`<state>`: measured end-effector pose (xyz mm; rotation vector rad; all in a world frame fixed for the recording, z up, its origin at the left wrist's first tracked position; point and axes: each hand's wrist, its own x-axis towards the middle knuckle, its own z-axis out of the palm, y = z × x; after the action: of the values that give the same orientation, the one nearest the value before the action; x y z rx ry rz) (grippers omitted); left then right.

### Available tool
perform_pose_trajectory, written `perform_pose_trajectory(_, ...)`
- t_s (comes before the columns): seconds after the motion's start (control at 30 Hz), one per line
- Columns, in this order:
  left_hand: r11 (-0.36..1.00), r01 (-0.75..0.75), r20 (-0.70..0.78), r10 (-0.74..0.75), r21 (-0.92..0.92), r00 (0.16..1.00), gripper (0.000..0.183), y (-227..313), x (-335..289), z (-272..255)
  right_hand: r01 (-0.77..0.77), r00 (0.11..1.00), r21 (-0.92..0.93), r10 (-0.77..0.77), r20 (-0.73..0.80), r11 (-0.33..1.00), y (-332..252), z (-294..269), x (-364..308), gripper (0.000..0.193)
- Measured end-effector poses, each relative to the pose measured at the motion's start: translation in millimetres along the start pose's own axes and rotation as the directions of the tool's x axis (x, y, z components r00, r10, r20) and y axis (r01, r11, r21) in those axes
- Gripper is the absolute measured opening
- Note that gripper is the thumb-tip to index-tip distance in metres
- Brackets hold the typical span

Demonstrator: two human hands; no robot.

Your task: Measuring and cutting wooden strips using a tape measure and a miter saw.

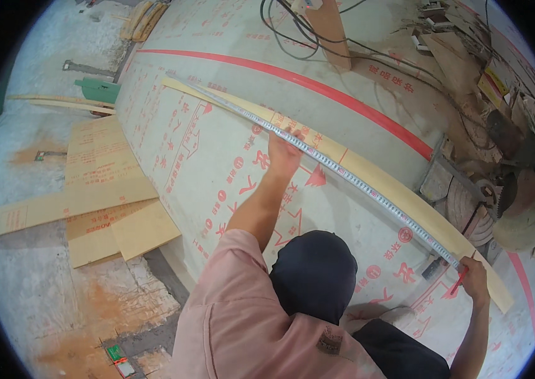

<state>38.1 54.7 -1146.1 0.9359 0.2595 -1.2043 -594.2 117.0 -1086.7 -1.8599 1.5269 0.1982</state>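
We see a measuring tape (368, 188) drawn out nearly straight, slanting from the upper left down to the lower right, along the near edge of a long, pale strip of board (400, 192). Our left hand (285, 153) grasps the tape partway along, with fingers reaching across onto the board. Our right hand (474, 279) is closed around the tape's lower right end, beside the same strip, and a slim red thing (461, 278) shows at its fingers; we cannot tell what that is.

Below the tape we see our pink sleeve (232, 278) and, between our forearms, dark cloth (400, 350). The strip lies over a pale floor sheet (217, 155) printed in red, and beyond it a red band (292, 77) curves across the sheet.

Farther out, at the top, black cables (299, 28) loop beside a brown board (330, 38). To the right stands a saw (520, 218) with a round toothed blade, near a heap of scraps. On our left, yellowish boards (103, 167) overlap on the stained floor (84, 316), with a green thing (100, 90) above them and a small green packet (115, 352) lower down.
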Motion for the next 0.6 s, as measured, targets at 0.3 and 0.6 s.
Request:
perform_pose_trajectory(0.3,0.929,-0.07,-0.087,0.109,0.363,0.99,0.032,17,11,-19,-0.024,1.0,-0.065,0.025,0.016,0.998,-6,-9,-2,0.013)
perform_pose_trajectory(0.6,0.92,0.025,-0.095,0.013,0.391,0.995,0.029,-15,8,-32,-0.076,0.995,-0.109,0.069,-0.065,0.991,14,-8,-25,0.01)
